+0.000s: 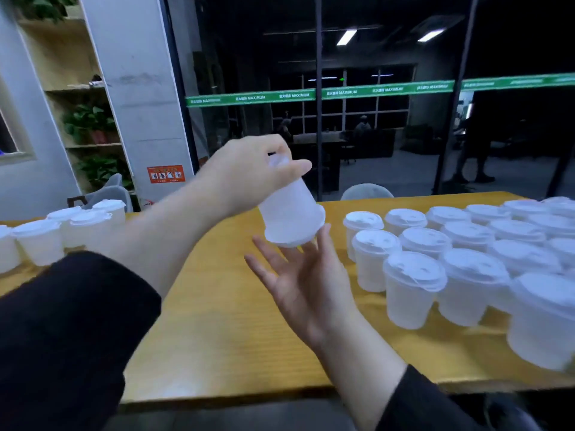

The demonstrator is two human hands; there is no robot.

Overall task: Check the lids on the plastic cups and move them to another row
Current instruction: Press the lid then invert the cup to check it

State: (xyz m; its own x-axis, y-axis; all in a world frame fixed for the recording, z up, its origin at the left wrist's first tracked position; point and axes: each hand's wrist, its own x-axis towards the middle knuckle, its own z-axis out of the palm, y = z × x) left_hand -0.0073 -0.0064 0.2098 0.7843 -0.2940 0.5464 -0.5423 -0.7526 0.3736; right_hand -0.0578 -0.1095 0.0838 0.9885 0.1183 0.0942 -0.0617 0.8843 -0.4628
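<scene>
**One cup in the air, upside down**

One plastic cup (pixel 291 209) is hanging inverted above the yellow table (pixel 217 306), lid (pixel 295 241) facing down. The left hand (pixel 249 172) is grasping it by the base, fingers curled round the narrow end. The right hand (pixel 306 281) is lying open just under the lid, palm up, fingertips (pixel 325 233) touching the rim. Lidded cups are standing in rows on the right (pixel 466 253); a smaller group is sitting far left (pixel 62 231).
</scene>
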